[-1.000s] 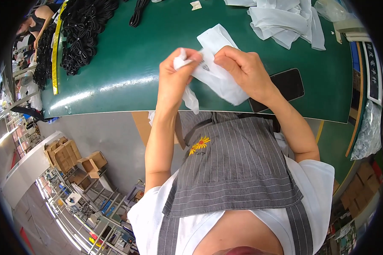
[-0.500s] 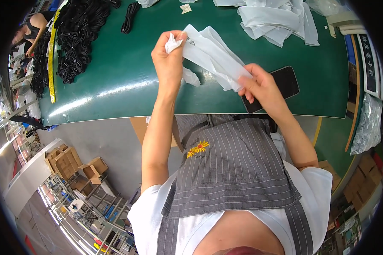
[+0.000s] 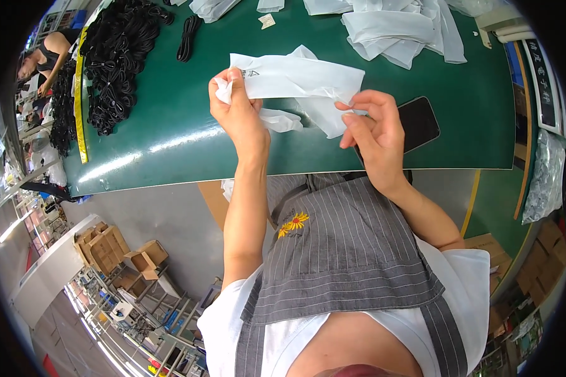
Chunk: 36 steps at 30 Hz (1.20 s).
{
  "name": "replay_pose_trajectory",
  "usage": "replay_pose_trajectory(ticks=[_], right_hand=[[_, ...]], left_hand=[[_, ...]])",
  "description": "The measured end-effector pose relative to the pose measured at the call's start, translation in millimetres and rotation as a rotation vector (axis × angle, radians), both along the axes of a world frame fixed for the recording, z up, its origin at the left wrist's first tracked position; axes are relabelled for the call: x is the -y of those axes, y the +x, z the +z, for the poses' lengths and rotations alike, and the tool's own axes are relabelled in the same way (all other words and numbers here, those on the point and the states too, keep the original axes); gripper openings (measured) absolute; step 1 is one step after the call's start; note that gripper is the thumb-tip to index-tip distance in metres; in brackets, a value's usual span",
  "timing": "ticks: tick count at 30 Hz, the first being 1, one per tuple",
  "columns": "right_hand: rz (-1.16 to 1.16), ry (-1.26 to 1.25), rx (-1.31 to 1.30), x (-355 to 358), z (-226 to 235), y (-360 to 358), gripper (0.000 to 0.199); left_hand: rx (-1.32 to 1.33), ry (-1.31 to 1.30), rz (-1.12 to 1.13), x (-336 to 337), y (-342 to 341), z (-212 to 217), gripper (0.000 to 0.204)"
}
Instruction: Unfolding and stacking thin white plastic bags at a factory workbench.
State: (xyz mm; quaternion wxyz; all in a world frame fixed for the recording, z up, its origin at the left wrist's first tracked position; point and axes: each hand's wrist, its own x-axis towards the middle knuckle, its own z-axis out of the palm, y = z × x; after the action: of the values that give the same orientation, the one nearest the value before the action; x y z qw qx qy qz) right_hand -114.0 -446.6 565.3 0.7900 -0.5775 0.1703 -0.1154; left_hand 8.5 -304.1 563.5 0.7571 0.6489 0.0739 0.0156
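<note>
I hold a thin white plastic bag (image 3: 295, 78) stretched flat above the green table (image 3: 170, 125). My left hand (image 3: 236, 113) pinches its left end, with a crumpled part of the bag hanging below my fingers. My right hand (image 3: 374, 129) pinches the bag's right lower corner between thumb and fingertips. A black phone (image 3: 418, 122) lies on the table right behind my right hand.
A heap of black cables (image 3: 110, 69) lies at the table's left, with one separate cable bundle (image 3: 187, 38) beside it. More white bags (image 3: 396, 25) are piled at the far right. A yellow tape (image 3: 78, 94) runs along the left edge. Cardboard boxes (image 3: 107, 248) stand on the floor.
Both hands have moved apart and pulled the bag out flat. The left hand rose toward the table's middle; the right hand shifted right, near the phone.
</note>
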Motion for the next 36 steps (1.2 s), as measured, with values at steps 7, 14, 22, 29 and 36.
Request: replay_pose_trajectory(ticks=[7,14,22,29,36], right_hand=[[0.035,-0.117,-0.018,-1.2,-9.9,6.7,0.013],[0.29,-0.317,-0.197,29.6,6.8,-27.5,0.013],[0.589,-0.519,-0.104,6.6,-12.2,49.6,0.02],[0.617,-0.426,-0.269,10.3,-10.4,58.5,0.03],[0.253,-0.609,0.293,-13.6,20.6,72.1,0.022]], left_hand=[[0.021,0.033,0.0,2.1,-2.1,-6.5,0.011],[0.09,0.572,-0.27,-5.8,28.7,-30.9,0.007],[0.36,0.815,-0.606,-3.2,41.2,-48.2,0.015],[-0.202,0.137,-0.354,-19.3,22.9,6.7,0.032],[0.197,0.407,-0.425,-5.0,-15.7,17.9,0.049]])
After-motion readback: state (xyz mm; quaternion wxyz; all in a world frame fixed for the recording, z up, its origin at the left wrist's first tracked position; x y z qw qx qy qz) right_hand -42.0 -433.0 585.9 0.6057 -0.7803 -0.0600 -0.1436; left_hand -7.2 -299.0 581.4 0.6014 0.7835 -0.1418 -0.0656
